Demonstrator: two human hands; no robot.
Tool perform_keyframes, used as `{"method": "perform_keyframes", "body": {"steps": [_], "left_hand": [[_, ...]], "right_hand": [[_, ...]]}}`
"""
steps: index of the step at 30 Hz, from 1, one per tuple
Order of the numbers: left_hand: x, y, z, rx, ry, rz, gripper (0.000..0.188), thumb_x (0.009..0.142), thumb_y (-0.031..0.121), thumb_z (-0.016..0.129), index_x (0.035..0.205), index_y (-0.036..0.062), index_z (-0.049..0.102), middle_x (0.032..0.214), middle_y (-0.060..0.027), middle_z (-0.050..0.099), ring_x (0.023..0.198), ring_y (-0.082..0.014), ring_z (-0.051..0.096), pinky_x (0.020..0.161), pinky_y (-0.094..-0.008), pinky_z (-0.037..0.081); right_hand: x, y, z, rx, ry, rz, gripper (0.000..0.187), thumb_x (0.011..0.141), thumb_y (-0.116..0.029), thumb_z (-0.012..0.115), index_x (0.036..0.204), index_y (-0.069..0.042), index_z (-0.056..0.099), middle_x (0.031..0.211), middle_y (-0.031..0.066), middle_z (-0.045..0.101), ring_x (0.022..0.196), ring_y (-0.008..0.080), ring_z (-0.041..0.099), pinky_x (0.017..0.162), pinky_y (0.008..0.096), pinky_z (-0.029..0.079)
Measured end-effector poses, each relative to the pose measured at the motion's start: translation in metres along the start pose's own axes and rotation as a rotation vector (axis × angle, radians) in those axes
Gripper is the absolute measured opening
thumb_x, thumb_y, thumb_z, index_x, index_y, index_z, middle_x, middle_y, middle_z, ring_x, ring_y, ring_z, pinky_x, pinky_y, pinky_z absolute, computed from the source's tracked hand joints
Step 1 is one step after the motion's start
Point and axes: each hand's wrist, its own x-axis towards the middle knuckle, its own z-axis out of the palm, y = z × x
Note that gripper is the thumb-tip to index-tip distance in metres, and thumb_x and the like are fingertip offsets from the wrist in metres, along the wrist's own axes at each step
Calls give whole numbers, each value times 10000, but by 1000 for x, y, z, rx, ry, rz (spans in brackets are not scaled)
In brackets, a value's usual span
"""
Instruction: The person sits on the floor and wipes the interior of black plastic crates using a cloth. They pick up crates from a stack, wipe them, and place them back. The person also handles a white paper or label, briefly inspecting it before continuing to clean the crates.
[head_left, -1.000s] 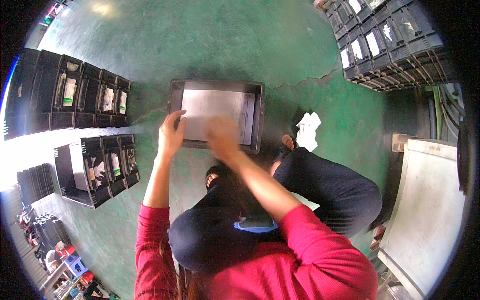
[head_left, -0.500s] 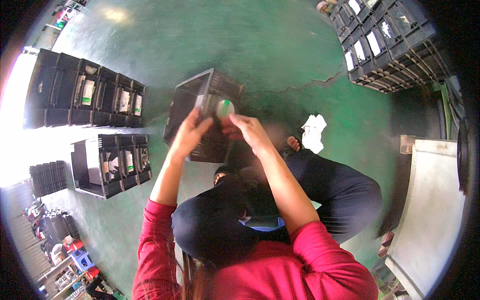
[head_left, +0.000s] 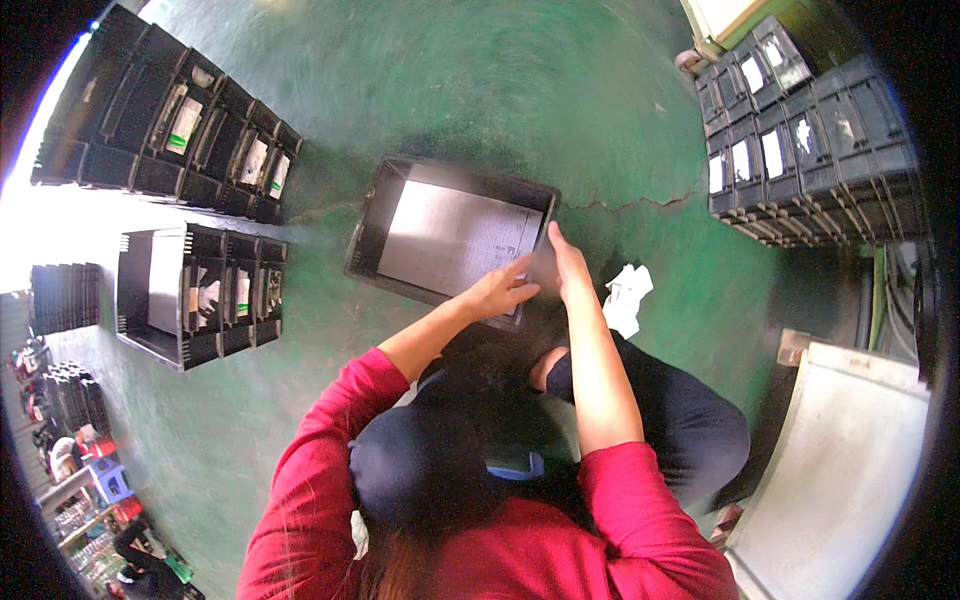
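Note:
A black plastic crate (head_left: 365, 235) lies on the green floor in front of me, its open top facing up. Its inside bottom looks pale and shiny, with dark marks toward the right end. My left hand (head_left: 497, 293) is over the crate's near right corner, index finger stretched out and thumb apart. My right hand (head_left: 568, 262) stands upright just beside the right end wall, fingers extended; whether it touches the rim I cannot tell. A greyish blur lies between both hands, and I cannot make out any object there.
Crumpled white paper (head_left: 627, 298) lies on the floor right of my foot. Black crates (head_left: 150, 120) with white labels stand at the left, beside another crate group (head_left: 200, 295). More stacked crates (head_left: 800, 150) are at the far right, above a pale panel (head_left: 830, 470).
The crate has gone from standing on its side to lying with its opening up. Both hands moved right. The round white-and-green thing near my right hand no longer shows.

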Motion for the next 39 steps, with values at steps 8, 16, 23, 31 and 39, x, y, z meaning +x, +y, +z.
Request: {"method": "perform_keyframes", "body": {"steps": [8, 16, 23, 31, 39], "left_hand": [[-73, -23, -72, 586, 188, 4, 519, 811, 313, 614, 1237, 54, 470, 1226, -174, 493, 1182, -347, 434, 1008, -469, 312], [-94, -66, -65, 898, 117, -3, 492, 783, 402, 619, 1170, 115, 517, 1200, -74, 511, 1214, -243, 398, 1019, -556, 202], [-91, -85, -59, 1088, 135, 19, 486, 722, 311, 672, 1158, 154, 524, 1161, -29, 543, 1114, -220, 475, 966, -494, 290], [-90, -75, -74, 1070, 127, 186, 305, 738, 214, 651, 1007, 121, 543, 960, -10, 563, 938, -189, 520, 843, -352, 372], [-80, -20, -102, 1038, 207, 445, 249, 711, 204, 649, 897, 103, 518, 760, -22, 484, 727, -176, 525, 632, -306, 418]], "right_hand": [[47, 8, 54, -1016, 373, -1063, 193, 777, -174, 574, 945, -81, 599, 941, 116, 602, 936, 307, 560, 783, 437, 437], [118, 23, 92, -1438, 88, -329, 282, 764, -157, 590, 1007, -18, 555, 933, 160, 626, 867, 348, 623, 709, 467, 491], [69, 6, 83, -1467, 8, -916, 324, 744, -140, 616, 1057, -92, 548, 850, 125, 646, 839, 329, 632, 702, 430, 486], [51, -128, -54, -254, 261, -856, 298, 722, -25, 682, 996, 14, 572, 894, 90, 654, 765, 152, 601, 705, 305, 483], [205, -57, -189, -246, 733, -277, 484, 665, -254, 802, 942, 73, 579, 924, 130, 629, 777, 170, 586, 660, 308, 490]]}}
